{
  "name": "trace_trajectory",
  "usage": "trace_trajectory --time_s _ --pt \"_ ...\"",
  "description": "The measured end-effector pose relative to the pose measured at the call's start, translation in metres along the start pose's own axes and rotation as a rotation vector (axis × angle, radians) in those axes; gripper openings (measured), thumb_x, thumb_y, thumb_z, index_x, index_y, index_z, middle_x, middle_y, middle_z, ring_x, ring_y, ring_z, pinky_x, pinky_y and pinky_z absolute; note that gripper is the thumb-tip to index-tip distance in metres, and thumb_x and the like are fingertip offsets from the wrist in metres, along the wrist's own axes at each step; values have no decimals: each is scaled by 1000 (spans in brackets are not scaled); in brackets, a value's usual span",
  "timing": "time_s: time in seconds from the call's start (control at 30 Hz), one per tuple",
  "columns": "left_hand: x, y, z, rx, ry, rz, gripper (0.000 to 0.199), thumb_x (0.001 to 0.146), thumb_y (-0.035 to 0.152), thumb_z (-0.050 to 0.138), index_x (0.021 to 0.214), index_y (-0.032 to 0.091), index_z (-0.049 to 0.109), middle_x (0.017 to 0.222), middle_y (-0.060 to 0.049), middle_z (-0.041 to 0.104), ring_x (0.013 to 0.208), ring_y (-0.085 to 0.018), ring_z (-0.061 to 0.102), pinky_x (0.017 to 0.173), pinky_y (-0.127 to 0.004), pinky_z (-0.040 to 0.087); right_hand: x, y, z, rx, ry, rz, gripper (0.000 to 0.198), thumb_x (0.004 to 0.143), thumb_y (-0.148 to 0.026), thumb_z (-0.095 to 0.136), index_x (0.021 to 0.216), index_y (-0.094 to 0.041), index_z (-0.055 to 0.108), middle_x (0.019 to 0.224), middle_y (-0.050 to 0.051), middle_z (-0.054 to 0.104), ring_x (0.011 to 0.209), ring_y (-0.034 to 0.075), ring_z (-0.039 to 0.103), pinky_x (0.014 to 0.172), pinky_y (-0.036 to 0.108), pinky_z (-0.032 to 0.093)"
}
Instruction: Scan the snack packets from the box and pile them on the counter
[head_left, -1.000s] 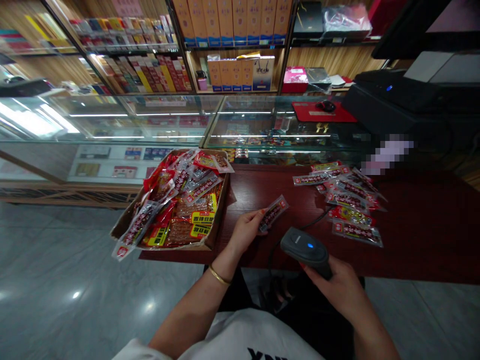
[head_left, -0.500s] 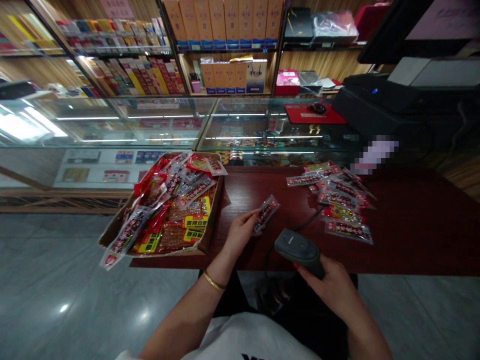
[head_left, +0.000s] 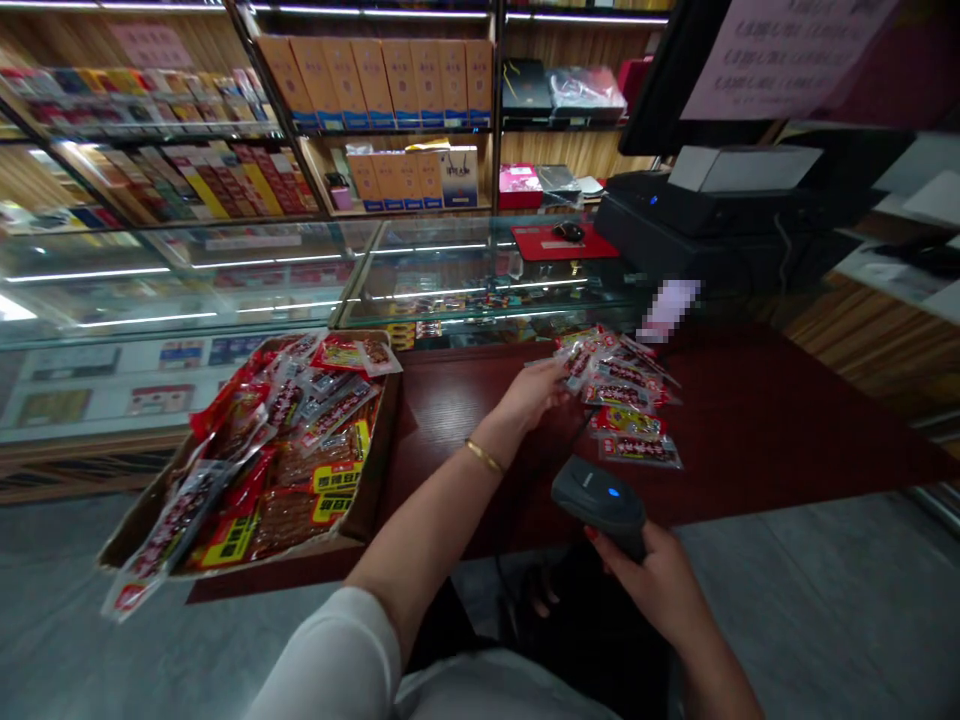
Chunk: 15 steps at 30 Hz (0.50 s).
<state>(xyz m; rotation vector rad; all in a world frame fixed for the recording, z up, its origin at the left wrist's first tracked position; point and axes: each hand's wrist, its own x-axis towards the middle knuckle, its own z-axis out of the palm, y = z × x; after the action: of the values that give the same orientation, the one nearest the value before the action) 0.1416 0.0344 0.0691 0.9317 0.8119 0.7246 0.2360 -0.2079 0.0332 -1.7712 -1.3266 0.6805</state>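
My left hand (head_left: 534, 393) reaches out to the near-left side of a pile of snack packets (head_left: 621, 398) on the dark red counter. Its fingers are closed on a clear-edged snack packet (head_left: 579, 362), which touches the pile; the fingertips are partly hidden. In my right hand (head_left: 660, 580) is a dark grey barcode scanner (head_left: 598, 497), held above the counter's front edge with a blue light showing on top. On the left, a shallow cardboard box (head_left: 384, 440) holds many more snack packets, some clear with dark labels, others red and yellow.
The dark red counter (head_left: 739, 425) runs to the right. Behind it stand a glass display case (head_left: 442, 270), a red mouse mat (head_left: 532, 243) and a black monitor (head_left: 652, 80). A pixelated patch (head_left: 670, 308) lies beyond the pile. Boxed goods fill the back shelves.
My left hand has carried the snack packet rightward and away from me to the pile. A blue light now shows on the scanner. The whole view has turned to the right.
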Motion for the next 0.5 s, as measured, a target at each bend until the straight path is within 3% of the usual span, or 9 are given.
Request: trace_trajectory --time_s 0.1,0.2,0.3,0.4,0.5 --pt "31 19 14 166 32 22 31 93 25 62 115 8 74 116 -19 76 86 -18 72 79 -29 56 -1 -6 -1 -8 27 -18 26 82 -48 70 74 -24 75 51 0 68 52 23 68 59 31 58" --pt "17 17 4 249 152 65 35 87 25 69 117 9 74 123 -19 75 103 -25 71 90 -33 55 -1 -9 2 -13 11 -37 27 81 -48 70 67 -25 72 51 0 69 49 21 66 57 30 57" --pt "-46 2 -25 355 213 194 35 87 21 69 121 14 76 117 -12 78 103 -24 71 95 -31 52 0 -4 10 -13 -15 -24 29 77 -49 72 60 -26 70 50 0 69 47 21 66 54 28 57" --pt "-137 -2 -64 644 256 503 33 96 28 59 124 21 75 118 -8 78 99 -21 72 89 -29 55 6 5 22 -16 -28 29 30 72 -52 75 58 -26 72 50 1 71 46 22 69 48 27 56" --pt "-222 16 -110 959 532 571 28 98 28 57 115 23 78 112 -7 80 100 -21 73 92 -32 55 15 9 35 -2 -77 9 29 69 -53 77 57 -27 73 57 2 76 54 25 74 57 28 61"
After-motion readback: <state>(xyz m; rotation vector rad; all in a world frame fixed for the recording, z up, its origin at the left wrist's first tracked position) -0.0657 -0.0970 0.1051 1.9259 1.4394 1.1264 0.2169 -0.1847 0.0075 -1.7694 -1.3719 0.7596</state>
